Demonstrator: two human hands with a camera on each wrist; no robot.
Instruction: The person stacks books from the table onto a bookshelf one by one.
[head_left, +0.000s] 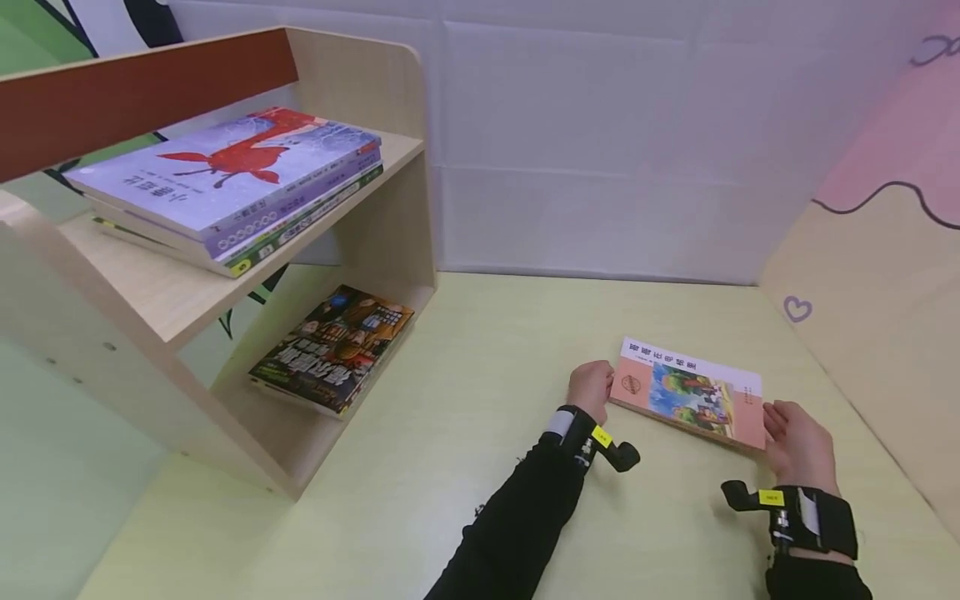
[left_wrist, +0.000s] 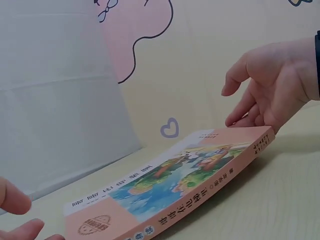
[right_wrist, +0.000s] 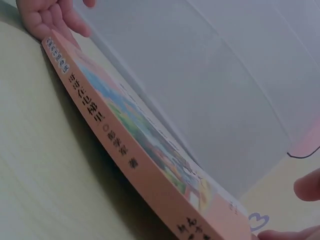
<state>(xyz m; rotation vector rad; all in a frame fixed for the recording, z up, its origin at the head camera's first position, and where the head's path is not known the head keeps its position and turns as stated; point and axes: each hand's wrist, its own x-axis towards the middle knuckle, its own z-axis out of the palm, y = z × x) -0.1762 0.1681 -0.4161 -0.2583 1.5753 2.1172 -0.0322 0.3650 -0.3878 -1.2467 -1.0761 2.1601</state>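
A paperback book (head_left: 686, 393) with a pink and white cover and a colourful picture lies face up above the tabletop, a shadow under its spine edge. My left hand (head_left: 591, 388) is at its left end, fingers touching the end and thumb apart from the cover. At the opposite end, my right hand (head_left: 801, 442) has its fingers against the book's edge. The left wrist view shows the right hand (left_wrist: 275, 80) with its thumb raised off the cover. In the right wrist view the left hand's fingers (right_wrist: 55, 17) meet the far corner of the spine.
A wooden shelf unit (head_left: 382, 200) stands on the left. Its upper board bears a stack of books (head_left: 225, 183); a dark-covered book (head_left: 333, 350) lies on the lower board. A pale wall (head_left: 600, 150) closes the back, and a decorated panel (head_left: 877, 333) runs along the right.
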